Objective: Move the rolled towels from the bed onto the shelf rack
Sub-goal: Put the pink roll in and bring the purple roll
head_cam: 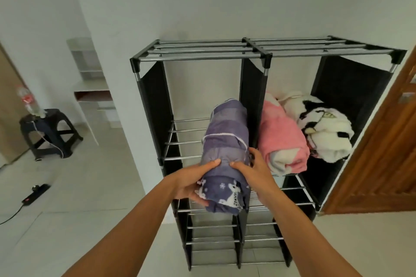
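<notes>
A black shelf rack [202, 54] with metal bars stands against the white wall. I hold a purple rolled towel [226, 137] lengthwise over the upper shelf of the rack's left compartment. My left hand [191, 183] grips its near end from the left, and my right hand [252, 172] grips it from the right. The towel's far end lies over the shelf bars. In the right compartment a pink rolled towel [281, 139] and a white-and-black rolled towel [324, 132] lie side by side on the same shelf level. The bed is out of view.
A brown wooden door [382, 153] stands open at the right, close to the rack. At left, a dark plastic stool [48, 130] carries a plastic bottle [28, 101]. A black power strip [36, 192] with a cable lies on the tiled floor.
</notes>
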A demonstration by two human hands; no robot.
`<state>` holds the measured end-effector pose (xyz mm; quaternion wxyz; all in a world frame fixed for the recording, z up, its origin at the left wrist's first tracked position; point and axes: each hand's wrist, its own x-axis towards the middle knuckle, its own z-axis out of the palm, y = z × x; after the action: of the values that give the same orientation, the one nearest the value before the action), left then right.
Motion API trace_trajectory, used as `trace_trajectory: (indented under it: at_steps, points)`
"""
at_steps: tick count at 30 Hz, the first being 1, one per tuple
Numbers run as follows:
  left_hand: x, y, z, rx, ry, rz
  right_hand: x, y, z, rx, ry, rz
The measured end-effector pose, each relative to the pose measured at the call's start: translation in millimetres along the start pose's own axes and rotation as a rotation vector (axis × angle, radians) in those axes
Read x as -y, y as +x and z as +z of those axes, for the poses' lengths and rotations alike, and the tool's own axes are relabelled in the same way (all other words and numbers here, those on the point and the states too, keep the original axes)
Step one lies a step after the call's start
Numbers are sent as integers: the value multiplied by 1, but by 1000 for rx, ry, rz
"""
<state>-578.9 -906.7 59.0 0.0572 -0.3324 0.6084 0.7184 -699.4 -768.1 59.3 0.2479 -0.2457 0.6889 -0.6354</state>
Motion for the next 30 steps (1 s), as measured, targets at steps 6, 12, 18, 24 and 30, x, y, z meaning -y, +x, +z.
trace_trajectory:
  at_steps: [6,12,18,24,30]
  points:
    - [-59,18,-40,-15,472,-17,-4,24,3,-46,-59,-5]
    - [-87,51,-45,-51,368,10,7,53,12,-78,-254,-85]
    - [-114,74,-47,-119,280,128,20,82,18,-187,-336,-190]
    - [-108,96,-48,-176,276,113,8,100,28,-208,-497,-182]
    - [-87,112,-40,-266,190,195,-2,106,33,-218,-605,-176]
